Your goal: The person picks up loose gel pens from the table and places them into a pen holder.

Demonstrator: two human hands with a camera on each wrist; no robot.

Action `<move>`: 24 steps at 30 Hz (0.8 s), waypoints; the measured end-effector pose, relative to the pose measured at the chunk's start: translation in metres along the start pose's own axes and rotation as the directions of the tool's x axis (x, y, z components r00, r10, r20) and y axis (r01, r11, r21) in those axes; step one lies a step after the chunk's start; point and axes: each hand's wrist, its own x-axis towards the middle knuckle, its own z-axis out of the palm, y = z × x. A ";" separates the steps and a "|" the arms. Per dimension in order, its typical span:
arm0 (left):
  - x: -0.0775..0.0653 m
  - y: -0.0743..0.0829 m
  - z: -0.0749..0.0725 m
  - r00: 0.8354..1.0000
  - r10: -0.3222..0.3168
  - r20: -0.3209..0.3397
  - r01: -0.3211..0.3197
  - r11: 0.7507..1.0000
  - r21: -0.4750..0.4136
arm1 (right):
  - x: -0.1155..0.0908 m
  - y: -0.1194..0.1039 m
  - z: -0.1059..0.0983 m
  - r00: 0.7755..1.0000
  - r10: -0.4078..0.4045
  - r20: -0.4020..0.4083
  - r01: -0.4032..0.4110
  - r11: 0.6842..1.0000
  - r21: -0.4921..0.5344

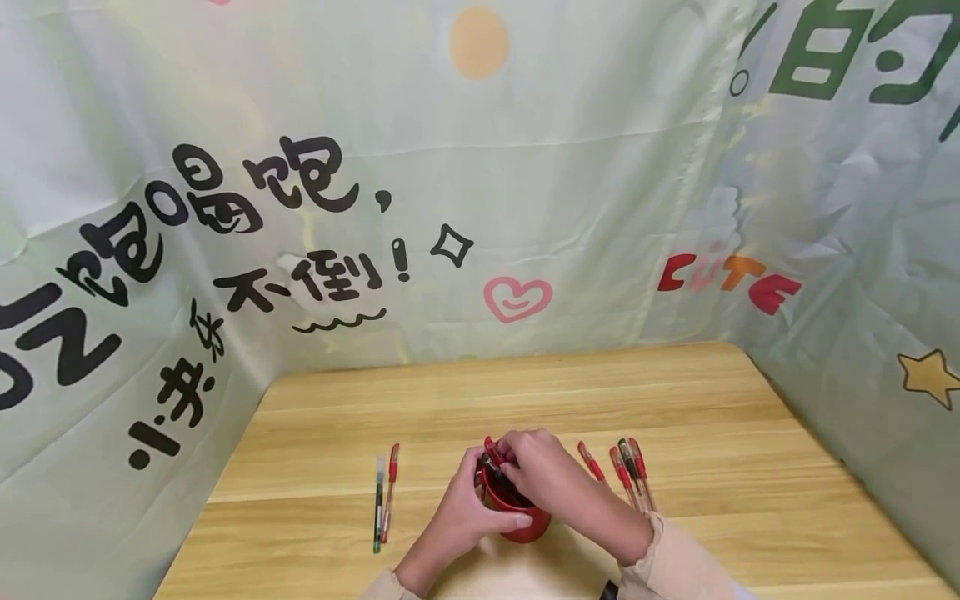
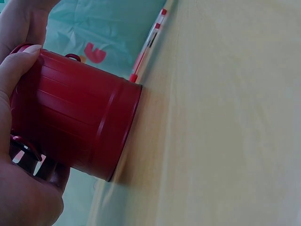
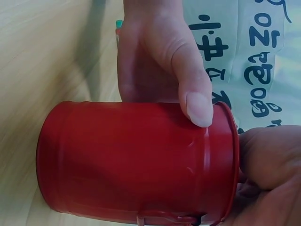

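Note:
A small red metal pail (image 1: 534, 528) with little side handles stands on the wooden table. My left hand (image 1: 467, 510) grips its side, the thumb lying along the wall near the rim, as the right wrist view also shows. Over the mouth of the pail, my right hand (image 1: 546, 473) has its fingers curled at the top of a red-capped pen (image 1: 491, 450), pinching it among dark pens inside. The pens' lower parts are hidden by the pail. In the right wrist view, the right fingers (image 3: 270, 160) sit right at the rim.
Left of the pail lie a green-ended pen (image 1: 378, 508) and a red-capped pen (image 1: 392, 479). To the right lie several pens, red-capped ones (image 1: 592, 461) and a black-capped one (image 1: 628, 458). A printed cloth (image 1: 585, 200) hangs behind the wooden table (image 1: 330, 425).

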 end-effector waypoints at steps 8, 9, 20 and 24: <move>0.000 0.001 0.000 1.000 0.009 0.000 -0.009 1.000 0.001 | -0.002 -0.003 0.000 1.000 0.005 -0.019 -0.005 1.000 -0.022; 0.000 0.001 -0.001 1.000 0.009 0.002 -0.009 1.000 -0.002 | -0.002 -0.003 -0.001 1.000 0.002 -0.022 -0.003 1.000 -0.021; 0.000 0.001 0.000 1.000 0.014 0.006 -0.014 1.000 -0.012 | -0.010 -0.005 -0.012 0.994 -0.020 -0.105 0.023 0.999 0.034; 0.000 0.001 0.000 1.000 0.024 0.009 -0.023 0.999 -0.027 | -0.013 -0.001 -0.018 0.986 -0.009 -0.164 0.019 0.998 0.060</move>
